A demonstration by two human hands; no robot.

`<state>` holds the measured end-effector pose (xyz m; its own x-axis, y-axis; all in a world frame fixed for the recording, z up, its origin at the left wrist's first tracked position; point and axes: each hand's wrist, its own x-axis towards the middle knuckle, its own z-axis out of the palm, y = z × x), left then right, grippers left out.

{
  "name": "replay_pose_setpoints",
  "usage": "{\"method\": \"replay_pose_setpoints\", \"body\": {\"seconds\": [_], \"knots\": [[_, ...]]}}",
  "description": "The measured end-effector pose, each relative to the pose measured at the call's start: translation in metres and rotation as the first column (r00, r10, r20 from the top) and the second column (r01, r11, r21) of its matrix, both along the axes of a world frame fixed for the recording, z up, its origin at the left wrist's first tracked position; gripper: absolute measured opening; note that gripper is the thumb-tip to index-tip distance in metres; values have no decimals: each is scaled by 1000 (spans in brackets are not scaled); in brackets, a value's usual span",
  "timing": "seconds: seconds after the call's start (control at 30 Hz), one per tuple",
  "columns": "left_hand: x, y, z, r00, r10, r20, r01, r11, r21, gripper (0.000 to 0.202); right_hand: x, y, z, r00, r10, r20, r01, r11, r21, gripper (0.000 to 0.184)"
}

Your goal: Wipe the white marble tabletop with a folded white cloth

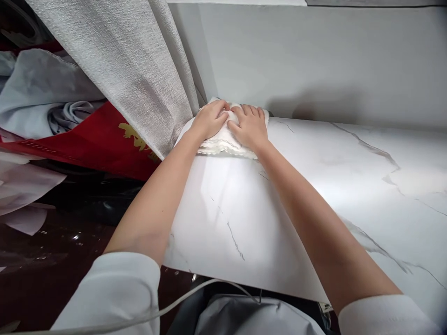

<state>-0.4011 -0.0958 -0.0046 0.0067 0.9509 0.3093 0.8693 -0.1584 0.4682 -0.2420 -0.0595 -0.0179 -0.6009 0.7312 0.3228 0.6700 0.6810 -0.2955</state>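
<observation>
A stack of white folded cloths (223, 143) lies at the far left corner of a white marble-patterned table (314, 186), close to the wall. My left hand (209, 120) lies flat on top of the stack, fingers stretched toward the wall. My right hand (248, 126) rests beside it on the same stack, fingers extended and pressed down, touching the left hand's fingertips. Both forearms reach out across the tabletop, with white sleeves at the bottom of the view.
A grey textured curtain (132, 70) hangs at the left, brushing the table's corner. Behind it lie a red cloth with gold print (101, 139) and pale grey fabric (42, 93). A white cable (167, 307) crosses my lap. A grey wall backs the table.
</observation>
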Motion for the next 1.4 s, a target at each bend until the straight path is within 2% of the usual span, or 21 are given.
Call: {"method": "replay_pose_setpoints", "body": {"seconds": [0.23,0.4,0.6,0.77,0.97,1.4], "knots": [[-14,0,0,1000,-7,7,8,1000,-6,33,-10,1,-1,999,16,38,-17,1000,23,51],[-24,-6,0,1000,16,7,-16,1000,-6,33,-17,-4,4,998,39,51,-38,999,-30,52],[-37,-24,0,999,37,-15,-37,999,-1,30,-28,-26,11,995,41,93,-32,995,-97,56],[-36,-46,3,999,36,-31,-36,999,11,30,-29,-50,13,997,43,63,-35,992,-119,59],[-26,-80,4,995,65,-80,-64,998,12,31,-21,-80,9,999,45,-7,-45,996,-71,56],[13,-191,14,991,87,-102,-91,995,-30,32,15,-183,13,995,96,-11,-97,994,-44,57]]}}
